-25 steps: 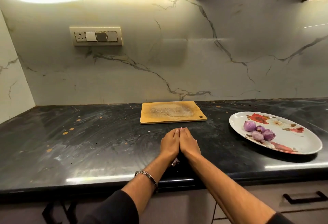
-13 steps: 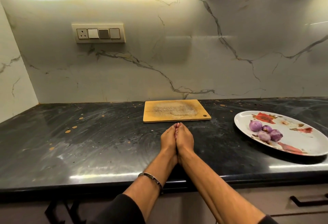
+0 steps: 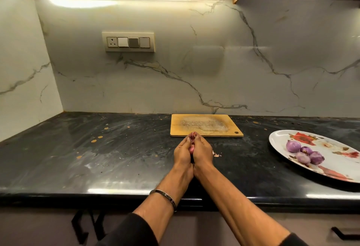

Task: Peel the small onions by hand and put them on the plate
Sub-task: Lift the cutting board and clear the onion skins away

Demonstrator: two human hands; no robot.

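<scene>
My left hand (image 3: 182,153) and my right hand (image 3: 202,151) are cupped together over the black counter, just in front of the cutting board. Between the palms they hold pinkish onion skins (image 3: 192,146), which show in the gap and at the fingertips. A small scrap of skin (image 3: 216,154) lies on the counter beside my right hand. Several peeled purple onions (image 3: 303,151) sit together on the white flowered plate (image 3: 280,138) at the right.
A wooden cutting board (image 3: 206,125) lies against the back of the counter, right behind my hands. The marble wall carries a switch panel (image 3: 128,42). The counter's front edge (image 3: 97,193) runs under my forearms, with drawers below.
My hands rose from lying flat and pressed together on the counter into a cupped hold, and pink skins now show between them. The view moved closer and tilted up.
</scene>
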